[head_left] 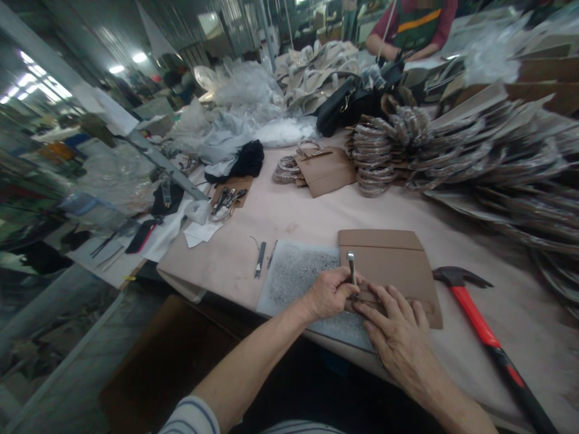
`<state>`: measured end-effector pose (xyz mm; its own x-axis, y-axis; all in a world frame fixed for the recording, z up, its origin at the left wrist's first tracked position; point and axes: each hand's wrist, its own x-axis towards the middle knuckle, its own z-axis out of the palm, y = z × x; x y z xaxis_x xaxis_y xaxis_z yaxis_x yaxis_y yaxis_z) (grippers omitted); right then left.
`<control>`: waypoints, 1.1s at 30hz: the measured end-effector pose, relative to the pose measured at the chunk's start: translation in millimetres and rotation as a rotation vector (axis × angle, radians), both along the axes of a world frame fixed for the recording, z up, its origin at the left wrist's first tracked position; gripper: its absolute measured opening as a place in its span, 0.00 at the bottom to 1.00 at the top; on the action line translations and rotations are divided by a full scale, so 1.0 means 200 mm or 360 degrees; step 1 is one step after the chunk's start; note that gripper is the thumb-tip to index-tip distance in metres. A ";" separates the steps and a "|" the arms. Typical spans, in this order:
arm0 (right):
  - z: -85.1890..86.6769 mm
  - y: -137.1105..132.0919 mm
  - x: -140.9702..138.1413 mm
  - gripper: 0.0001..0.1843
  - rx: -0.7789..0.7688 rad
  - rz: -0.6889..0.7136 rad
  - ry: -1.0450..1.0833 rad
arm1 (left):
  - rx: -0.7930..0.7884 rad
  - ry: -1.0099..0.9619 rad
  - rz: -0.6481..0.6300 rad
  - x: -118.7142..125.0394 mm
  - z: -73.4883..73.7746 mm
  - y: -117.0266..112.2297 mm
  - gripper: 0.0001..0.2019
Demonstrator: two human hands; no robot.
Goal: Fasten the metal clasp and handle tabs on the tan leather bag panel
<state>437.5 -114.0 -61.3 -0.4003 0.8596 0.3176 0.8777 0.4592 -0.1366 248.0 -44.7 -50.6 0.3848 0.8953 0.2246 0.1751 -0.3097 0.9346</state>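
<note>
A tan leather bag panel (389, 265) lies on a pitted grey cutting slab (296, 274) near the table's front edge. My left hand (330, 293) is closed around a small metal punch (351, 265) that stands upright on the panel's lower edge. My right hand (398, 328) lies flat on the panel just right of the punch, fingers stretched out and pressing a narrow strap of the panel down. A hammer with a red and black handle (482, 328) rests on the table to the right of my right hand, untouched.
Two thin metal tools (261, 259) lie left of the slab. Stacks of tan bag pieces with handles (375, 160) and cardboard sheets (506, 144) fill the back and right. Plastic wrap, black cloth and small tools lie at left. Another person (411, 27) works at the far end.
</note>
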 end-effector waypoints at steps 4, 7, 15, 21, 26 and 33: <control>0.02 -0.03 -0.02 0.21 0.0045 -0.0032 -0.0014 | 0.0000 0.0037 0.0022 0.00 -0.02 0.00 0.08; 0.01 -0.03 -0.02 0.20 0.0071 -0.0047 -0.0001 | 0.0011 0.0031 0.0022 0.00 -0.02 0.00 0.08; 0.02 -0.02 -0.03 0.20 -0.0019 -0.0059 0.0016 | 0.0053 0.0034 0.0009 0.00 0.00 0.00 0.08; 0.05 -0.03 -0.05 0.20 -0.0054 -0.0094 0.0006 | 0.0089 0.0033 0.0004 0.00 0.00 -0.01 0.07; 0.03 -0.04 -0.02 0.21 -0.0018 -0.0071 -0.0068 | 0.0076 0.0062 -0.0008 0.00 0.01 -0.01 0.07; 0.04 -0.09 -0.05 0.20 -0.0037 -0.0147 -0.0060 | 0.0105 0.0048 -0.0039 0.01 -0.01 -0.02 0.06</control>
